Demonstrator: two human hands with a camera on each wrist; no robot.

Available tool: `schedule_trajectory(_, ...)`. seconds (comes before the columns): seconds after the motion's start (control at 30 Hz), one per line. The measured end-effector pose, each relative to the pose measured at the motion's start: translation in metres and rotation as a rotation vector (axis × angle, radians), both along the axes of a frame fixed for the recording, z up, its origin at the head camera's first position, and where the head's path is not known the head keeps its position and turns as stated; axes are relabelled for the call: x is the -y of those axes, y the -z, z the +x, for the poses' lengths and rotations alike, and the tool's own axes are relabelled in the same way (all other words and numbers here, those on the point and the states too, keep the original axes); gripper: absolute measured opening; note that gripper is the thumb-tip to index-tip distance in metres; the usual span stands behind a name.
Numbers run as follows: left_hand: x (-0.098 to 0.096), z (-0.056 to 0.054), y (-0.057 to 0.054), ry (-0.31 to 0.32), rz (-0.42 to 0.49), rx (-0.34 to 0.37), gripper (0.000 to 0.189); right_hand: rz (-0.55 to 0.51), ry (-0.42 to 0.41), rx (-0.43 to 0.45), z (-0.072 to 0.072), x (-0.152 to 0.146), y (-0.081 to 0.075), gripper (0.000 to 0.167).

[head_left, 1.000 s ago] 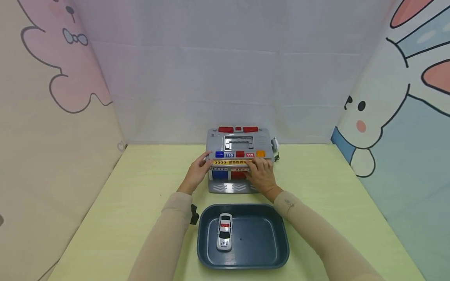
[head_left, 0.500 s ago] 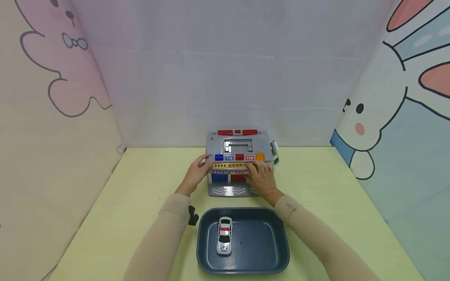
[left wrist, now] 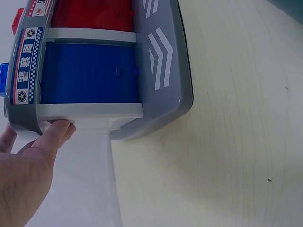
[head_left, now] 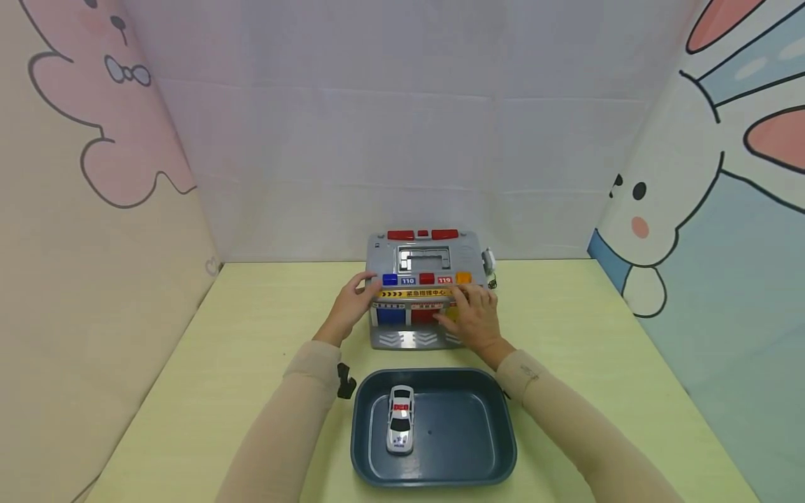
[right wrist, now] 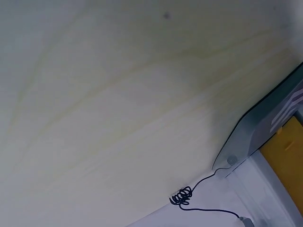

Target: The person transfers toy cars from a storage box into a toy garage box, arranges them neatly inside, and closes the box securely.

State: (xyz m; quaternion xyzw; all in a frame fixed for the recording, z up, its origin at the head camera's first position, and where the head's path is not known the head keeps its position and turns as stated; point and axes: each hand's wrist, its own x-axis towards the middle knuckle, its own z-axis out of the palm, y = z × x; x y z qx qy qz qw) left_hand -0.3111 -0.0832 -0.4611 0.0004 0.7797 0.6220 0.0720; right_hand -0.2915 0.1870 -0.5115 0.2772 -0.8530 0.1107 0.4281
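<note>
A grey toy station (head_left: 415, 260) stands at the back of the table, with blue and red buttons and a yellow strip along its front lip. Below the lip are a blue door (left wrist: 90, 73), a red door (left wrist: 92, 14) and a yellow door (right wrist: 286, 146). My left hand (head_left: 349, 307) grips the left end of the roof, fingertips at its corner. My right hand (head_left: 476, 318) touches the roof's front lip, fingers spread, the thumb low before the red door. The right wrist view does not show that hand.
A dark blue tray (head_left: 468, 475) lies nearer me, with a white toy police car (head_left: 400, 423) in its left part. A coiled black cord (right wrist: 182, 195) hangs by the station's right side, leading to a handset (head_left: 488, 261). A white curtain (head_left: 402, 140) stands behind.
My right hand has shifted a little to the right along the front lip, uncovering part of the yellow door. The left hand stays at the left end, and the car has not moved.
</note>
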Motion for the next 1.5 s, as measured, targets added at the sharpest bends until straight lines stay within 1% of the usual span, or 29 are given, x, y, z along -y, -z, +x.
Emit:
schedule_trajectory(0.2, -0.002, -0.002, -0.003, 0.003, -0.027, 0.004, 0.051, -0.047, -0.010, 0.022, 0.000, -0.006, -0.004, 0.091)
schedule_trajectory(0.37, -0.003, -0.001, -0.008, -0.007, -0.058, 0.014, 0.053, -0.117, -0.005, 0.065, -0.001, -0.010, -0.009, 0.091)
schedule_trajectory(0.5, -0.004, 0.001, -0.012, -0.019, -0.082, 0.016, 0.050, -0.182, 0.003, 0.124, -0.001, -0.012, -0.013, 0.084)
schedule_trajectory(0.67, -0.005, 0.000, -0.013, -0.021, -0.126, 0.018, 0.051, -0.254, 0.027, 0.205, 0.000, -0.014, -0.018, 0.073)
schedule_trajectory(0.77, -0.005, 0.000, -0.014, -0.020, -0.146, 0.020, 0.051, -0.280, 0.025, 0.222, 0.001, -0.016, -0.019, 0.072)
schedule_trajectory(0.93, -0.007, 0.001, -0.016, -0.014, -0.150, 0.031, 0.049, -0.310, 0.035, 0.243, 0.002, -0.019, -0.021, 0.070)
schedule_trajectory(1.13, -0.007, 0.001, -0.018, -0.016, -0.145, 0.045, 0.045, -0.443, 0.046, 0.370, 0.003, -0.021, -0.021, 0.063)
schedule_trajectory(1.2, -0.007, 0.001, -0.017, -0.018, -0.148, 0.047, 0.044, -0.488, 0.035, 0.403, 0.003, -0.022, -0.021, 0.060)
schedule_trajectory(1.27, -0.008, 0.000, -0.017, -0.024, -0.151, 0.050, 0.043, -0.516, 0.024, 0.422, 0.001, -0.023, -0.019, 0.059)
schedule_trajectory(1.37, -0.008, 0.000, -0.016, -0.032, -0.152, 0.052, 0.042, -0.558, 0.003, 0.428, 0.000, -0.023, -0.017, 0.057)
schedule_trajectory(1.5, -0.009, 0.000, -0.016, -0.040, -0.150, 0.046, 0.040, -0.608, -0.003, 0.449, 0.000, -0.022, -0.017, 0.054)
